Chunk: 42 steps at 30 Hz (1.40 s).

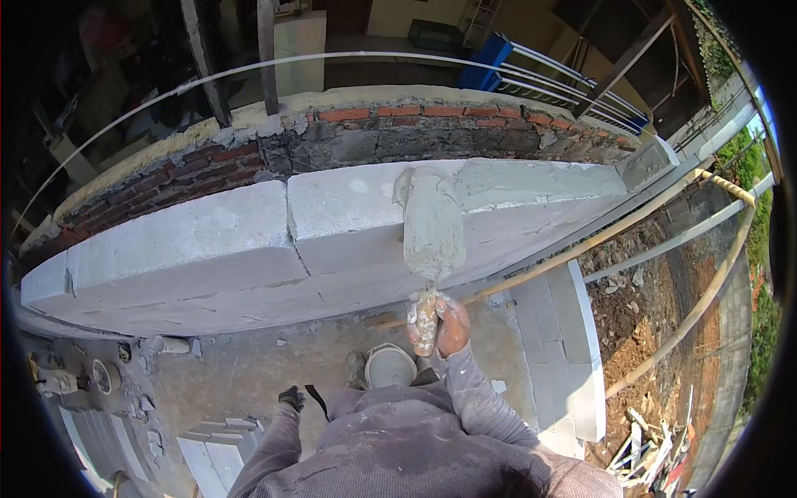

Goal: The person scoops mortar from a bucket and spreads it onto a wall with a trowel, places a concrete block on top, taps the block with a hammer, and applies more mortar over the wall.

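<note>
My right hand (448,325) is wrapped round the mortar-caked handle of a trowel (434,236). Grey wet mortar coats the trowel's blade, which reaches over the top edge of a wall of pale blocks (187,232). To the right of the blade, a layer of grey mortar (540,181) covers the wall's top; on the left the block tops look bare and white. My left hand (292,398), in a dark glove, hangs low at my side, away from the wall, its fingers too small to make out. A bucket (391,365) with grey contents stands by my feet.
Stacked pale blocks stand at right (552,349) and lower left (217,452). An older brick wall (357,137) runs behind the block wall. Bamboo poles (664,199) cross at right, above rubble-strewn soil (643,290). A thin pale pipe (357,55) arcs across the back.
</note>
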Each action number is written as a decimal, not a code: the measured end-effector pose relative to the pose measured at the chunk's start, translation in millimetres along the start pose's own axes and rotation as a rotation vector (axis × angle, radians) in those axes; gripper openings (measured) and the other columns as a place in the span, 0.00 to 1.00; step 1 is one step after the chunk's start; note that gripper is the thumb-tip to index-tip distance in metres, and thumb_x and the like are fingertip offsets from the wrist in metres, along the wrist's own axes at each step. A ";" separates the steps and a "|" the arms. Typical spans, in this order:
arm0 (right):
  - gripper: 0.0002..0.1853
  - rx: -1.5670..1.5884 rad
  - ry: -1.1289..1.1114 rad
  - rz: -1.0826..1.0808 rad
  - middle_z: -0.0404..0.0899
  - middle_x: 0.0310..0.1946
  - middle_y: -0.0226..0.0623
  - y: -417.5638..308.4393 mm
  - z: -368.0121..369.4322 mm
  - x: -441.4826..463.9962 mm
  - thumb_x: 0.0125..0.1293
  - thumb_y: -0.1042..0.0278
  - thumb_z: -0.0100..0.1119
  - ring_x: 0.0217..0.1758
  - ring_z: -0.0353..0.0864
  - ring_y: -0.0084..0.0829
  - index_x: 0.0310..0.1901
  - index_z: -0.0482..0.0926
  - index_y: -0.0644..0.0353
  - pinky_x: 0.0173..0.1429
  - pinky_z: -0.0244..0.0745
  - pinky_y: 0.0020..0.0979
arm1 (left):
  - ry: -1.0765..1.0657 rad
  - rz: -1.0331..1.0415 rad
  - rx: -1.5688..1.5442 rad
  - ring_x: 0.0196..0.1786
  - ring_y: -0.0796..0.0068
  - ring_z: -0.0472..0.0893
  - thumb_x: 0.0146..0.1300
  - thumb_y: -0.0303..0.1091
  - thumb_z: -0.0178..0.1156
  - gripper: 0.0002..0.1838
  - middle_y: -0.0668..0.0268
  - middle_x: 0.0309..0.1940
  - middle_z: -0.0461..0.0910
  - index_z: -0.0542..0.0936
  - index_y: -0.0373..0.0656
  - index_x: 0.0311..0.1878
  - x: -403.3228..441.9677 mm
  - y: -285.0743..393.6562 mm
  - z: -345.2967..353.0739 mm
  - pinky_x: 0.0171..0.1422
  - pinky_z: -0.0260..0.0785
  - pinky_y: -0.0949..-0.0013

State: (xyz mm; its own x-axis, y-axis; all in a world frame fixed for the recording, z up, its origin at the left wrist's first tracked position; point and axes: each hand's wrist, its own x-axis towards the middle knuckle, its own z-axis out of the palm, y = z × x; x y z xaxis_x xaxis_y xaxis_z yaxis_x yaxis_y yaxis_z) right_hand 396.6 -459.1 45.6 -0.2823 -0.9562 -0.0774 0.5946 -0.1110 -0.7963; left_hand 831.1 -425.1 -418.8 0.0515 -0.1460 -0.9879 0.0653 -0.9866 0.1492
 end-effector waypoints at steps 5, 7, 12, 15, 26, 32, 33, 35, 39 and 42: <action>0.23 -0.114 -0.016 0.107 0.78 0.27 0.47 -11.0 -2.1 -73.3 0.72 0.58 0.51 0.21 0.77 0.34 0.50 0.75 0.77 0.26 0.73 0.32 | 0.044 0.031 -0.070 0.23 0.63 0.74 0.69 0.52 0.53 0.14 0.65 0.29 0.79 0.75 0.54 0.45 8.8 16.7 -32.9 0.25 0.60 0.57; 0.21 -0.152 0.002 0.182 0.78 0.27 0.46 -32.2 -2.3 -92.6 0.71 0.60 0.52 0.22 0.77 0.33 0.49 0.76 0.76 0.27 0.73 0.31 | 0.029 0.075 -0.178 0.21 0.65 0.73 0.68 0.53 0.54 0.15 0.67 0.24 0.77 0.76 0.52 0.38 4.4 17.9 -26.3 0.24 0.59 0.59; 0.17 -1.078 0.058 -0.257 0.78 0.34 0.47 -117.6 18.4 -82.6 0.68 0.66 0.56 0.33 0.80 0.37 0.51 0.75 0.74 0.36 0.73 0.35 | -0.077 0.169 -0.218 0.16 0.69 0.70 0.67 0.54 0.55 0.16 0.70 0.18 0.75 0.76 0.54 0.30 1.1 -3.2 12.3 0.20 0.56 0.63; 0.19 -1.634 0.011 -0.598 0.77 0.37 0.56 -145.3 37.6 -43.3 0.66 0.72 0.58 0.38 0.77 0.54 0.54 0.70 0.74 0.42 0.70 0.44 | -0.107 0.255 0.059 0.17 0.68 0.73 0.70 0.57 0.47 0.23 0.69 0.17 0.76 0.78 0.52 0.27 23.2 -38.6 38.0 0.23 0.64 0.60; 0.21 -2.087 -0.057 -0.616 0.78 0.41 0.58 -117.1 16.1 -53.2 0.61 0.74 0.61 0.45 0.80 0.60 0.55 0.68 0.69 0.46 0.75 0.51 | 0.320 0.745 1.266 0.52 0.58 0.84 0.68 0.42 0.49 0.16 0.58 0.49 0.84 0.82 0.49 0.50 -49.4 -191.1 79.0 0.53 0.75 0.56; 0.18 -2.026 -0.335 -0.395 0.79 0.38 0.57 -126.3 -36.4 -115.3 0.59 0.72 0.63 0.41 0.80 0.59 0.50 0.73 0.68 0.43 0.74 0.52 | 0.176 0.236 0.180 0.31 0.66 0.82 0.70 0.48 0.52 0.16 0.64 0.35 0.85 0.81 0.47 0.40 -27.6 -377.7 23.0 0.38 0.75 0.57; 0.18 -2.054 -0.461 -0.406 0.81 0.37 0.56 -111.9 -66.0 -123.0 0.57 0.69 0.65 0.41 0.80 0.59 0.48 0.75 0.67 0.43 0.75 0.52 | 0.149 0.147 0.092 0.31 0.66 0.83 0.71 0.48 0.52 0.16 0.64 0.35 0.85 0.81 0.47 0.41 -45.9 -406.5 17.2 0.38 0.74 0.57; 0.19 -1.962 -0.417 -0.063 0.82 0.32 0.56 -57.3 -116.2 -141.5 0.56 0.64 0.68 0.41 0.81 0.58 0.43 0.77 0.67 0.43 0.76 0.50 | 0.128 -0.024 -0.053 0.31 0.67 0.83 0.71 0.47 0.51 0.16 0.64 0.35 0.85 0.81 0.48 0.42 -78.0 -448.0 8.4 0.37 0.74 0.58; 0.13 -1.440 -0.241 0.720 0.82 0.31 0.44 128.1 -293.6 -168.2 0.61 0.63 0.63 0.31 0.84 0.40 0.38 0.79 0.66 0.33 0.78 0.40 | 0.126 -0.172 -0.131 0.32 0.68 0.83 0.72 0.47 0.48 0.16 0.64 0.35 0.85 0.80 0.48 0.44 -103.5 -477.6 2.1 0.35 0.73 0.60; 0.11 -0.770 0.232 1.226 0.80 0.36 0.44 259.7 -399.0 -192.0 0.66 0.66 0.54 0.33 0.82 0.41 0.43 0.77 0.64 0.32 0.78 0.39 | 0.142 -0.213 -0.145 0.33 0.69 0.84 0.73 0.47 0.47 0.16 0.64 0.35 0.85 0.80 0.49 0.46 -115.1 -480.3 -6.5 0.34 0.72 0.62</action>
State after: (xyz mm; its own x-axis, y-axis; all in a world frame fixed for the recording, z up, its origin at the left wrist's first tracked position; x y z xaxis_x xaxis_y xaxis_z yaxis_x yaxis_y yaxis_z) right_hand 304.8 -196.3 -385.7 -0.0638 -0.2713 -0.9604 0.0273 0.9615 -0.2734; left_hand 800.3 66.0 -376.5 0.1592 0.0848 -0.9836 0.2311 -0.9718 -0.0464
